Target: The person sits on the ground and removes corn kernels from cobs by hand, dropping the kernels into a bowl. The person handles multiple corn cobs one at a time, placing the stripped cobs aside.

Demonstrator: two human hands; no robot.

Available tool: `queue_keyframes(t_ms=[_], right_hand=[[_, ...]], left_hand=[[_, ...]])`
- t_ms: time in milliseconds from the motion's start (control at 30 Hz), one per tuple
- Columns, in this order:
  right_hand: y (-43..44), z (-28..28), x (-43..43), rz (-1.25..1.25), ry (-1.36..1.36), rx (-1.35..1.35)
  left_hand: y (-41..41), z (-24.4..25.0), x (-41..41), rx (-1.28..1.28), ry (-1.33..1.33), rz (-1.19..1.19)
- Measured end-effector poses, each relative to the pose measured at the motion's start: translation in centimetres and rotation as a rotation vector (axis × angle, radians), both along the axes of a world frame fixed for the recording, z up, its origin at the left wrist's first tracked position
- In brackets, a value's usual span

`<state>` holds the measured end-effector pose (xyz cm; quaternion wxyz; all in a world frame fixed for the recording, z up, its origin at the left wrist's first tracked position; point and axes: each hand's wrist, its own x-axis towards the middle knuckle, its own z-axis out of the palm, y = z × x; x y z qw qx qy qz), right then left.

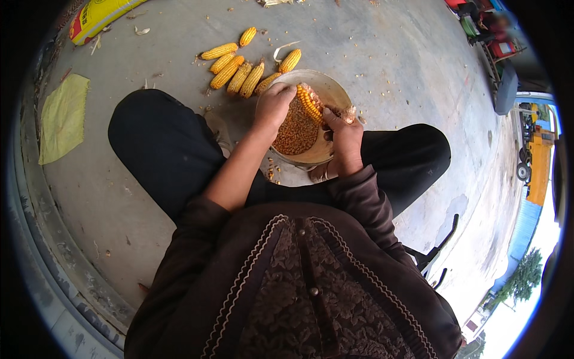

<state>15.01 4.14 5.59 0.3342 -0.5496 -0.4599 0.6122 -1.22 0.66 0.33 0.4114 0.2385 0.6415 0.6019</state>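
Note:
Over a round basin (pixel 337 85) between my knees, both hands meet at a partly shelled corn cob (pixel 309 104). Yellow kernels cover its left side; its right side is bare and reddish. My left hand (pixel 276 105) has its thumb and fingers closed at the upper end of the cob. My right hand (pixel 344 134) grips the lower end, and a bare cob piece (pixel 348 114) shows by its fingers; how that piece is held is partly hidden. Loose corn kernels (pixel 296 134) cover the basin's bottom. Several unshelled corn ears (pixel 227 72) lie on the concrete floor beyond the basin.
Kernels and husk scraps are scattered over the floor. A yellow sack (pixel 103 17) lies at the upper left, a flat yellow-green woven piece (pixel 65 119) at the left. Black bars (pixel 437 247) stand at my right side. A person (pixel 495 24) and a yellow vehicle (pixel 540 157) are farther right.

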Motion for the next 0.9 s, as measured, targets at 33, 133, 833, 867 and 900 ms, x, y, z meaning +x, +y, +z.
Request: queue_keyframes(t_ms=[33, 133, 833, 867, 900], right_hand=[[0.1, 0.0, 0.1, 0.006, 0.009, 0.011], [0.2, 0.0, 0.2, 0.006, 0.038, 0.007], [-1.0, -2.1, -3.3, 0.114, 0.084, 0.257], [-1.1, -2.3, -3.3, 0.103, 0.110, 0.193], [-0.7, -2.3, -3.4, 0.092, 0.136, 0.137]], left_hand=[[0.0, 0.2, 0.0, 0.031, -0.026, -0.010], [-0.1, 1.0, 0.3, 0.112, -0.114, -0.044], [-1.4, 1.9, 1.0, 0.151, -0.109, 0.014], [-1.6, 1.9, 0.8, 0.156, -0.149, 0.030], [-1.4, 2.1, 0.4, 0.170, -0.187, 0.045]])
